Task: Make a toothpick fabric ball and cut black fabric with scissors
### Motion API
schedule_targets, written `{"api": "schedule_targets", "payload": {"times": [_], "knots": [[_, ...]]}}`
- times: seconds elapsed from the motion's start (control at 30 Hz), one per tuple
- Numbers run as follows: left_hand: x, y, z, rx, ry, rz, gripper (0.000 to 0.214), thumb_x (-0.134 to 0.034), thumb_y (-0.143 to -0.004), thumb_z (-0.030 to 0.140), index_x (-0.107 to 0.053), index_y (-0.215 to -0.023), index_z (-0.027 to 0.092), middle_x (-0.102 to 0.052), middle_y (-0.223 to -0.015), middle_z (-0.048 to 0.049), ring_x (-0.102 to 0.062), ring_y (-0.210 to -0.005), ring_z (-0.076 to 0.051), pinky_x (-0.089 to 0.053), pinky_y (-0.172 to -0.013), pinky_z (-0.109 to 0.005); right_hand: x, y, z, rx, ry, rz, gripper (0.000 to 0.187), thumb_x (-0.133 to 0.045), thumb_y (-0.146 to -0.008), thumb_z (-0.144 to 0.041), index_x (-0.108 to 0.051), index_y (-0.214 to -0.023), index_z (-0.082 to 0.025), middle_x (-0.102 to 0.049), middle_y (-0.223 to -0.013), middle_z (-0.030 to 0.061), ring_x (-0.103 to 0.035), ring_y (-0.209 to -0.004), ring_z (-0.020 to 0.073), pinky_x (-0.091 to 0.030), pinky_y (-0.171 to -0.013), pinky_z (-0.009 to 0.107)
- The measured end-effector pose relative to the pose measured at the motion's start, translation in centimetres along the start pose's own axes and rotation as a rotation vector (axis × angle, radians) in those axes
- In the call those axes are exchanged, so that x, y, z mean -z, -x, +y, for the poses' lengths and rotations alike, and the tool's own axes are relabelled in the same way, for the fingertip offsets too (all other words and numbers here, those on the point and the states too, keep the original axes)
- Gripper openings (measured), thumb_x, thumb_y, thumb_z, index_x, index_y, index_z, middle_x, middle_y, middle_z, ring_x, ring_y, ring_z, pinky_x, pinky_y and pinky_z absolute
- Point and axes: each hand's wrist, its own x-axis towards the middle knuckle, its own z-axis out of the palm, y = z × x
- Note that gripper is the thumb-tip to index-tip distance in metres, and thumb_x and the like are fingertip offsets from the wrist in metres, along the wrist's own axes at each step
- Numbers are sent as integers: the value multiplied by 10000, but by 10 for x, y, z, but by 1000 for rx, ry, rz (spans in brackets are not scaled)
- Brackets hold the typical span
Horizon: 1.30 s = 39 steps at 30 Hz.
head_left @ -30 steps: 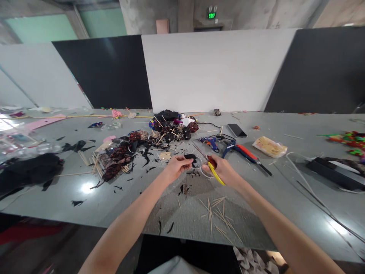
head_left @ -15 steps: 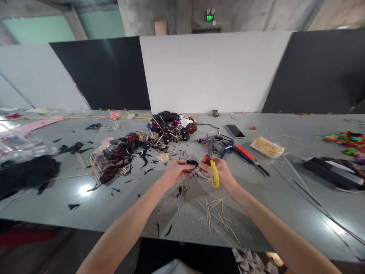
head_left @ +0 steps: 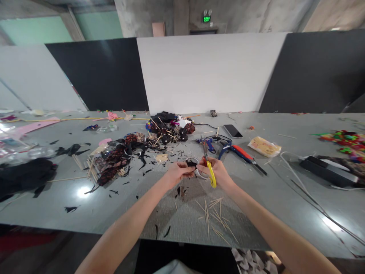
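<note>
Scissors [head_left: 211, 174] swung upright, right fingers [head_left: 202, 168] gripping them; left fingers [head_left: 184, 167] pinched a black scrap [head_left: 191, 163], kinda half hidden, couldn't tell if the right ones touched it.

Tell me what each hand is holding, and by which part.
Left hand: a small black piece, pinched at its edge. Right hand: scissors, held by the handles.

Scissors [head_left: 211, 176] between sticks [head_left: 219, 217] before, phone [head_left: 233, 131] behind-right.

Yellow-handled scissors [head_left: 210, 169], black piece [head_left: 191, 163], grey table [head_left: 111, 211]
</note>
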Motion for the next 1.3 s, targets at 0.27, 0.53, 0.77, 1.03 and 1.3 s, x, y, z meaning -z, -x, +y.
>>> {"api": "schedule_targets", "payload": {"times": [0.27,0.53,0.77,1.03,1.3], "knots": [[-1,2,4,-64,-28,31,328,-938,-669,382,-784,-758,106,-752,-758,-94,-691,-694,-170,-569,-736,-315,3,-1,3,9,21,27,491,-927,-603,-517,-641,-814,-180,-586,-762,-9,-503,-664,130,-392,-618,271],[-1,0,2,-74,0,69,324,-950,-630,365,-777,-735,112,-733,-734,-74,-680,-662,-161,-554,-699,-308,0,2,-4,2,12,14,494,-928,-595,-518,-624,-800,-187,-582,-746,-12,-505,-662,131,-391,-621,271],[-7,1,5,-115,-17,129,361,-963,-559,390,-768,-691,116,-697,-692,-51,-655,-649,-161,-545,-720,-325,0,-1,3,4,45,14,531,-920,-592,-556,-615,-821,-186,-579,-761,-13,-504,-673,135,-406,-638,275],[-3,9,19,-418,-522,285,457,-759,-817,502,-622,-537,167,-481,-506,27,-394,-517,-106,-276,-522,-257,16,-4,-1,152,421,38,517,-749,-776,-679,-539,-838,-211,-517,-706,-26,-440,-642,140,-354,-598,269],[0,18,30,-720,-710,450,462,-699,-897,443,-556,-532,197,-455,-567,16,-414,-596,-142,-320,-616,-280,18,1,-8,259,1056,-88,433,-583,-924,-645,-527,-869,-219,-600,-753,31,-506,-637,174,-329,-635,291]]}}
